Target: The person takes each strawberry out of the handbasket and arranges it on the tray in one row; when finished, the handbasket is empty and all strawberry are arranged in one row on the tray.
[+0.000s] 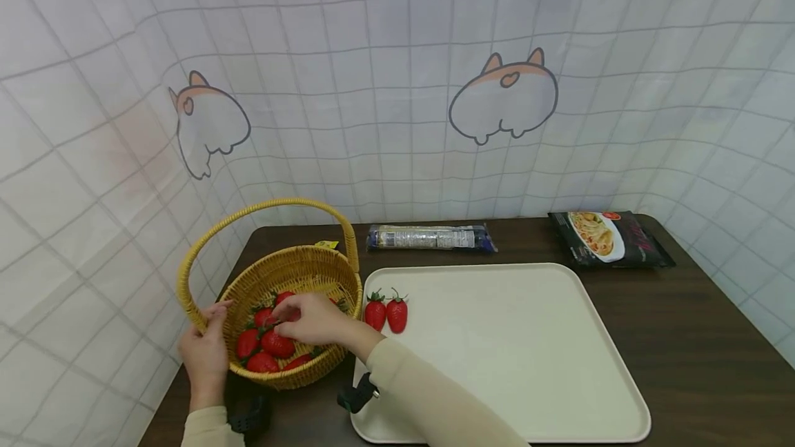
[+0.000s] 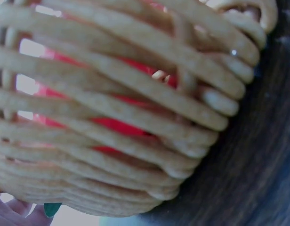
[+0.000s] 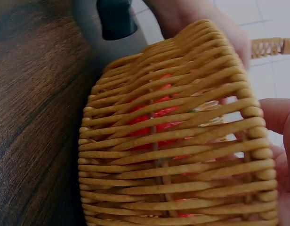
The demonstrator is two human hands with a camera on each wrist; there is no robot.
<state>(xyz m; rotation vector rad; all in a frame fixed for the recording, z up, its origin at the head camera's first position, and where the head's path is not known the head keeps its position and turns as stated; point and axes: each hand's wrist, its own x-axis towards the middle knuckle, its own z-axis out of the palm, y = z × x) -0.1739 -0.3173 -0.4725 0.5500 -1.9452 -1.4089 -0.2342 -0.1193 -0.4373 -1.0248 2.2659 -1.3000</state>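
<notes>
- Desk (image 1: 702, 323): the basket stands near its left edge, so a hard pull to that side could tip or slide it off. Our free room on the desk is the strip right of the tray; the left side is tight against the cloth (image 1: 112, 226).
- Tray (image 1: 509, 343): our right sleeve (image 1: 435, 399) crosses its near left corner, and a low elbow could drag it askew. Its middle and right side lie bare, with plenty of space to set things down.
- Basket (image 1: 298, 379): it sits just beside the tray's left rim; we cannot tell whether they touch. The tall handle (image 1: 273, 206) arches over the far side, where a wrist lifted carelessly could snag it.
- Bag (image 1: 599, 239): well apart at the far right, clear of our reach.
- Left hand (image 1: 205, 354): its grip holds the basket's left rim by the handle's foot. If it loosened, the basket could shift.
- Right hand (image 1: 319, 319): inside the basket, fingers narrowed over the strawberries (image 1: 277, 344); we cannot tell whether one is pinched. Tangled leaves could pull up a neighbour.
- Two strawberries (image 1: 397, 314): on the tray by its left edge, where the forearm could knock them.
</notes>
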